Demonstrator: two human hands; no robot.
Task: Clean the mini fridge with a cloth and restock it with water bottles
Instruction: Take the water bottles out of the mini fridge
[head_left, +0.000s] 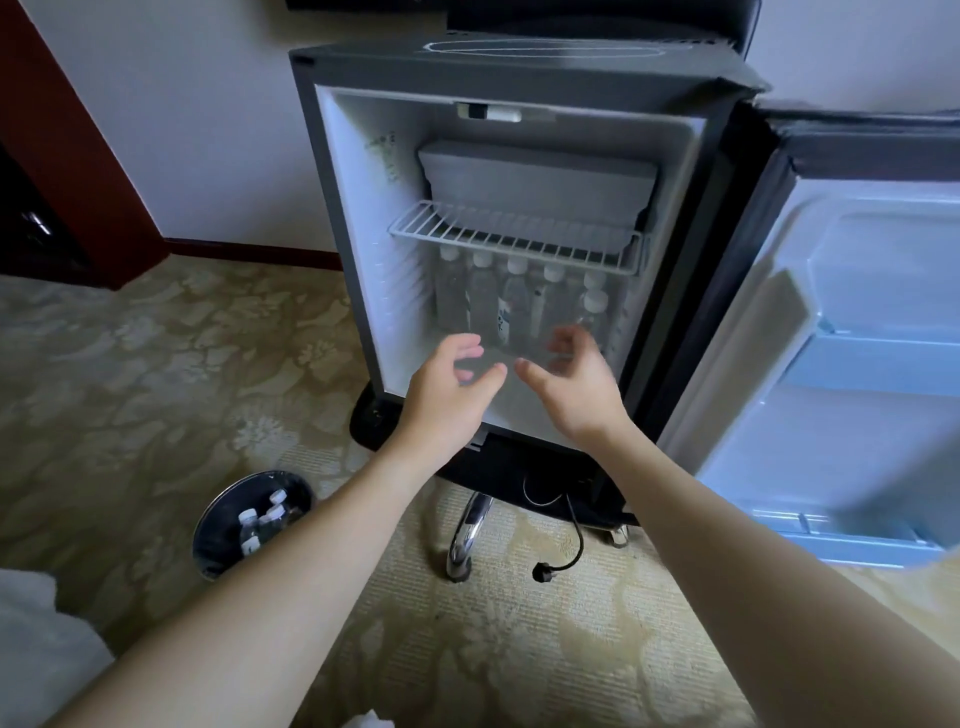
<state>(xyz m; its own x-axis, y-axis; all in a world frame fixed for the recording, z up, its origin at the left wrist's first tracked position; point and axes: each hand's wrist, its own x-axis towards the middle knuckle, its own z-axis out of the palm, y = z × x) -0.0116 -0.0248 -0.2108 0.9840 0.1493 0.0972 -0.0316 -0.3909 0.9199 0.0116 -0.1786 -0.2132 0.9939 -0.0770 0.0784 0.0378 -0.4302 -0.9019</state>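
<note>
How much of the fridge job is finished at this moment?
Mostly restocked: a row of water bottles stands under the wire shelf. Left hand and right hand are empty at the opening. More bottles wait in the bucket; the door is open.

The mini fridge (353, 218) stands open, its door (852, 364) swung to the right. Water bottles (517, 296) stand in a row under the wire shelf (514, 239). Both hands, left (447, 389) and right (576, 384), hover empty at the opening, fingers loosely curled. A bucket (218, 525) on the carpet holds more bottles.
</note>
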